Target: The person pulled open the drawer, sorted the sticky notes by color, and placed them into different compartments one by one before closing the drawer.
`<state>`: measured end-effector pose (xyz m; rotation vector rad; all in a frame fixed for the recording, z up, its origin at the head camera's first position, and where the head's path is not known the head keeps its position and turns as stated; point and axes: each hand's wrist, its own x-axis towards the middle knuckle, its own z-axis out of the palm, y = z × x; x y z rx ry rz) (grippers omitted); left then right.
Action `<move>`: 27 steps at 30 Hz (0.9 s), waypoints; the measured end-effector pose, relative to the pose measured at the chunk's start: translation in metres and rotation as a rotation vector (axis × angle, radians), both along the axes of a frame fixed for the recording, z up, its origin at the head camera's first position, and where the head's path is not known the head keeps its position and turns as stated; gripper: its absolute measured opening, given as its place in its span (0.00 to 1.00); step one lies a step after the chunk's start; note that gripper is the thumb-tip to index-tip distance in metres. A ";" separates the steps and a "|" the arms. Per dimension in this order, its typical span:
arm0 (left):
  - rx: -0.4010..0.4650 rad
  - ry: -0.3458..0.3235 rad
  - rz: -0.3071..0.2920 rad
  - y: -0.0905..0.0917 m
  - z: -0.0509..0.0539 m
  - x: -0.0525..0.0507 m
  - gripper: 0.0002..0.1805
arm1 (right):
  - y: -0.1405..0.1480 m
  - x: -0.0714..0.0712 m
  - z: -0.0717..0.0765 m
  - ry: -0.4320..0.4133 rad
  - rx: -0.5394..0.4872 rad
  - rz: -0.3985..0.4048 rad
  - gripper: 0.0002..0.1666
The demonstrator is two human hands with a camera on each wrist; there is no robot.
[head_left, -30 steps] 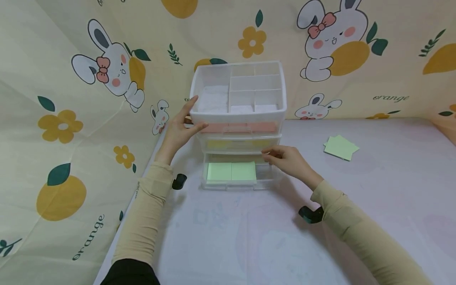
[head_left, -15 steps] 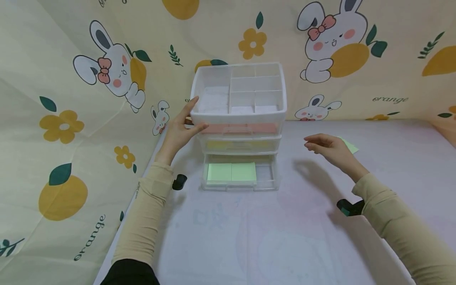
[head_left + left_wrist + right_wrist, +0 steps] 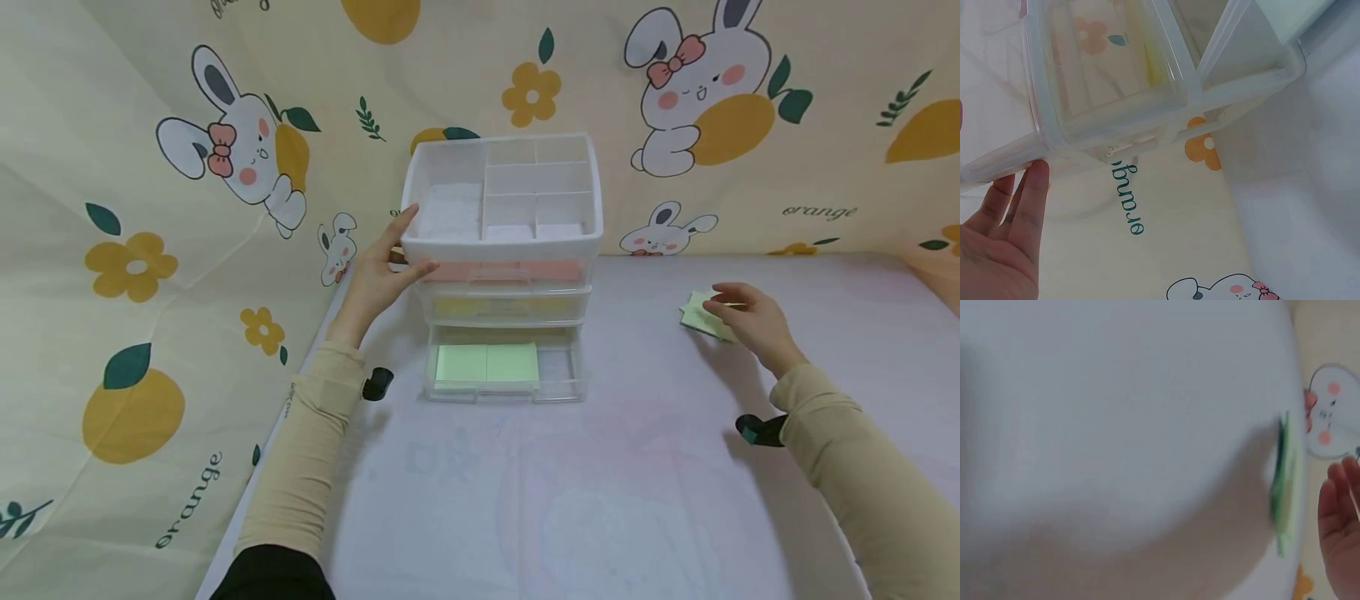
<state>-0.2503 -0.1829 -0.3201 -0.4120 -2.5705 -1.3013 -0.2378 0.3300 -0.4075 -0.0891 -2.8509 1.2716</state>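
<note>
A white storage box with clear drawers [image 3: 510, 275] stands at the middle of the table, its top a divided tray. My left hand [image 3: 371, 279] grips its left front corner, thumb on the front and fingers along the side. In the left wrist view the fingertips [image 3: 1038, 172] touch the box's edge. Its bottom drawer [image 3: 558, 367] is pulled out, with two pale green sticky note pads [image 3: 487, 364] side by side on the left. To the right my right hand [image 3: 757, 325] hovers over loose pale green sticky notes [image 3: 697, 312], fingers loosely bent, partly hiding them.
Pink paper [image 3: 551, 270] shows through the upper drawer and yellow paper [image 3: 465, 307] through the middle one. A patterned cloth [image 3: 465, 67] with rabbits and oranges hangs behind and at the left of the white table [image 3: 480, 500].
My right hand has left the right side of the open bottom drawer and moved right to the loose green notes. The left hand stays on the storage box.
</note>
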 end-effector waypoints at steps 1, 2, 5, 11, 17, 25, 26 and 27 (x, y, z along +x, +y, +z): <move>-0.001 0.003 0.000 0.000 0.000 0.000 0.42 | 0.002 -0.001 -0.003 -0.014 0.008 -0.019 0.40; -0.004 0.007 0.000 0.000 -0.001 -0.001 0.42 | 0.004 -0.002 -0.005 -0.030 0.016 -0.035 0.41; -0.007 0.017 0.000 0.000 -0.001 -0.002 0.42 | 0.011 -0.003 -0.013 -0.073 0.016 -0.078 0.43; -0.005 0.015 -0.003 0.000 -0.002 -0.002 0.42 | 0.018 -0.003 -0.022 -0.117 0.050 -0.131 0.44; -0.001 -0.010 0.002 -0.001 -0.002 -0.003 0.41 | 0.023 -0.002 -0.023 -0.154 0.101 -0.092 0.47; 0.006 -0.002 -0.003 -0.001 -0.003 -0.004 0.42 | 0.030 -0.005 -0.018 -0.205 0.233 0.068 0.32; 0.002 0.004 -0.003 -0.001 -0.003 -0.004 0.42 | 0.031 -0.006 -0.018 -0.214 0.236 0.090 0.29; -0.002 0.010 -0.003 -0.001 -0.003 -0.004 0.42 | 0.032 -0.006 -0.017 -0.225 0.234 0.109 0.26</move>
